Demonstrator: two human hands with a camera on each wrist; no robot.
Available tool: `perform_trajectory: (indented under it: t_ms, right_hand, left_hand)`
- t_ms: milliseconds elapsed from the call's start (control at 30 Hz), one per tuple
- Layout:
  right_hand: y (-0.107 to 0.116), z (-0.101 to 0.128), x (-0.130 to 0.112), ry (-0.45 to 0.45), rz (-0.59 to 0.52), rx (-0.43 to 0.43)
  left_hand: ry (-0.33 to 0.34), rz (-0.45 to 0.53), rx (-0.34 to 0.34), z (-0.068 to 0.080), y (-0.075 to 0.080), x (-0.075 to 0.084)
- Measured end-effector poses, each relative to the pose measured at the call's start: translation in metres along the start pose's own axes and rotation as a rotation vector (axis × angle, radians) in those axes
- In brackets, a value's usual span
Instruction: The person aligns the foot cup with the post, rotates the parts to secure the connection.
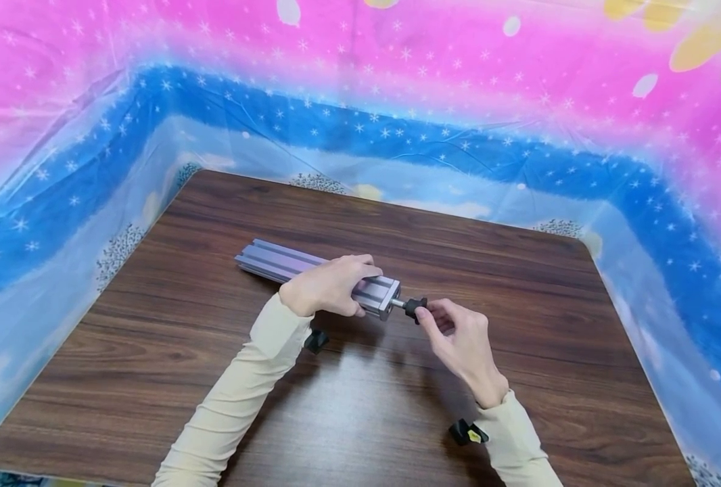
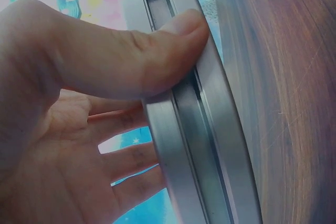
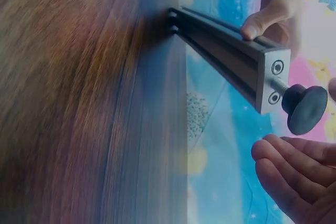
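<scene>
Profile [image 1: 318, 268] flat, long axis left-right, knob [image 1: 415, 308] end rightward.

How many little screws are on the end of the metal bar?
2: upper screw and lower screw, both on the end plate of the metal bar, beside the black knob. The far end may hide more.

The left hand [image 2: 79, 119] grips the rail [image 2: 194, 129], thumb [image 2: 152, 56] pressed along its slot. The fingers curl behind it. The table [image 2: 283, 98] lies beside.
</scene>
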State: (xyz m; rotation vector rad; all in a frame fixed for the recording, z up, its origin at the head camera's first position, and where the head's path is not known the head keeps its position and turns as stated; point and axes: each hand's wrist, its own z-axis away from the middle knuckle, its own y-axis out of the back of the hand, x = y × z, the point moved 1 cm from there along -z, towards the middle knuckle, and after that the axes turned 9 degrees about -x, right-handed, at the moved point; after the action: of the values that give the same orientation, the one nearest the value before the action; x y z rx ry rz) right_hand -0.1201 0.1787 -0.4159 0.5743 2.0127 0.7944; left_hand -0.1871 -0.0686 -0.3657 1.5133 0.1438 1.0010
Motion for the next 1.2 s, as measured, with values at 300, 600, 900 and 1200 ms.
perform_trajectory:
  t_ms: [300, 600, 900, 1200]
  right_hand:
    - [0.0064, 0.001, 0.0036, 0.326, 0.023, -0.003]
    - [0.006, -0.0011, 0.0041, 0.374, 0.03, 0.065]
    - [0.0036, -0.0007, 0.0026, 0.225, 0.042, 0.054]
    - [0.0015, -0.0003, 0.0022, 0.105, 0.038, 0.038]
  left_hand:
    - [0.016, 0.0, -0.005, 0.001, 0.0027, 0.0005]
    - [0.011, -0.005, -0.006, 0.0002, 0.0015, 0.0008]
    - [0.019, -0.006, -0.011, -0.001, -0.0001, 0.0015]
    - [0.011, 0.008, -0.014, -0.0009, -0.0013, 0.0022]
